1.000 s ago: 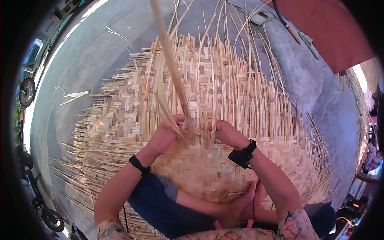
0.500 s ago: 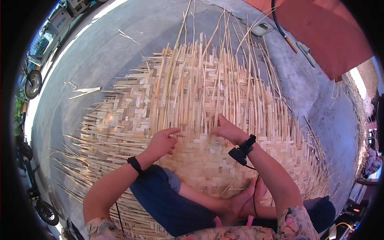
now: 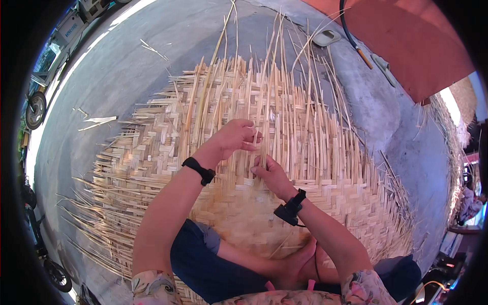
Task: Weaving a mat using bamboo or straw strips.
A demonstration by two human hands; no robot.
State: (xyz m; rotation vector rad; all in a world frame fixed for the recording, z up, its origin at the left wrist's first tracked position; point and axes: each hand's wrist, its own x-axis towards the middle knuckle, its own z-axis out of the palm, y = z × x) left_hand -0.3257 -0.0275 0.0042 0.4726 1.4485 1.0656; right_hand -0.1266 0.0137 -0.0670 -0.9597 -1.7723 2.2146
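A wide mat of woven pale bamboo strips lies beneath me, its long loose ends fanning out at the far side and to the left. Over its middle, my left hand has its fingers curled round an upright bamboo strip. Just nearer and to the right, my right hand is closed, thumb and fingers pinching a strip low down at the edge of the tight weave. My fingers partly cover the strips there, so I cannot make out how many each hand grips.
My crossed legs rest on the mat's near part. Beyond it on the grey concrete floor are loose strip scraps, two pale slippers, a dark hose and a red sheet. A motorcycle wheel stands far left.
My left hand has moved right and farther out, from open fingers to curling round a strip. My right hand has come left and nearer, its pointing finger now folded into a pinch.
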